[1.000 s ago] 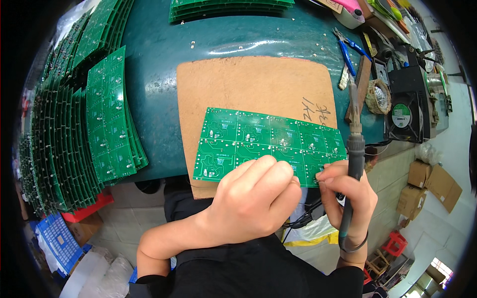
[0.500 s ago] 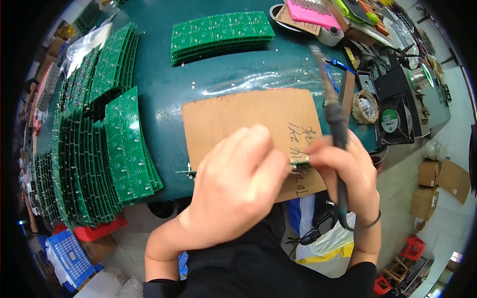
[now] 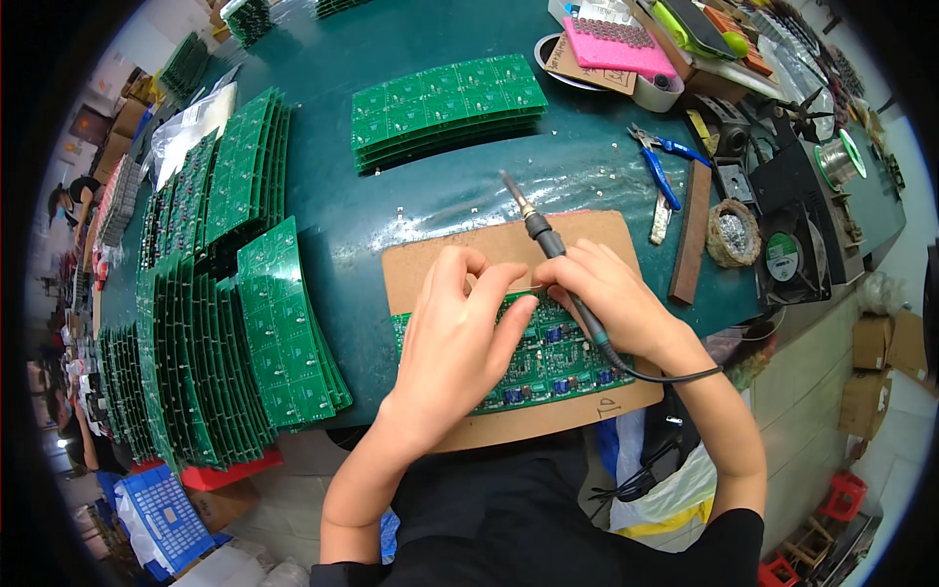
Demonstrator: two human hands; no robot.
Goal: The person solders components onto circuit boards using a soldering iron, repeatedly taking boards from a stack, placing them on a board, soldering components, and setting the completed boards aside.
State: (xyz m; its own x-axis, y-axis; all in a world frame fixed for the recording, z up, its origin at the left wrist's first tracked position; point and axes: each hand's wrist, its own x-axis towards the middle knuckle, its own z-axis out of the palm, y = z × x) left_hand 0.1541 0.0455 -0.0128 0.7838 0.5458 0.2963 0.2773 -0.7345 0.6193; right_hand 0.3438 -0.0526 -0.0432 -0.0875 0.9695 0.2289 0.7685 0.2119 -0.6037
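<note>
A green circuit board [image 3: 562, 364] packed with small components lies on a brown cardboard sheet [image 3: 421, 266] in front of me. My left hand [image 3: 445, 342] is over the board's left part, thumb and fingers apart, holding nothing that I can see. My right hand [image 3: 618, 303] holds a soldering iron [image 3: 546, 238] by its dark handle, the tip pointing away from me and up to the left. Its thumb and index finger come together at the board's far edge, close to the left fingertips. Whether they also pinch the board there is hidden.
Stacked green boards [image 3: 284, 323] fill the table's left side; another stack [image 3: 450, 103] stands at the back. To the right lie blue-handled cutters [image 3: 657, 171], a brown bar [image 3: 691, 233], a round tin of metallic wool [image 3: 734, 235], a fan [image 3: 785, 256] and a solder spool [image 3: 838, 159].
The board, earlier edge-on between my hands, now lies flat on the cardboard. My left hand has opened. The soldering iron has swung from nearly upright to leaning left.
</note>
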